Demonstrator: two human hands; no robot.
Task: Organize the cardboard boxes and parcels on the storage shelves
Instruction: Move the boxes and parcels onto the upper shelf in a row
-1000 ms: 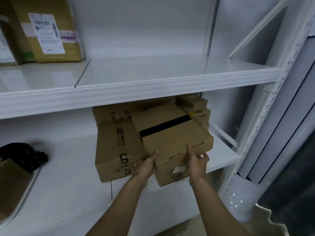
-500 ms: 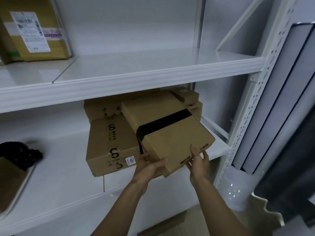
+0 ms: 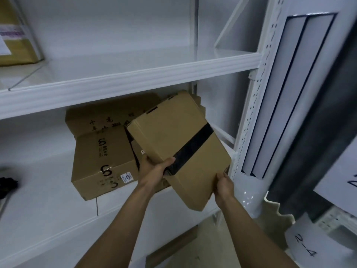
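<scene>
Left forearm (image 3: 119,225) and right forearm (image 3: 243,229) are showing bare; left hand (image 3: 154,171) and right hand (image 3: 224,185) are likewise showing bare.

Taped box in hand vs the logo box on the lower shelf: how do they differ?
The taped box is tilted and gripped by the left hand and right hand. The logo box lies flat on the lower shelf. The taped box has a black tape band across it. The logo box has black print and a small white sticker. Both are closed brown cardboard.
</scene>
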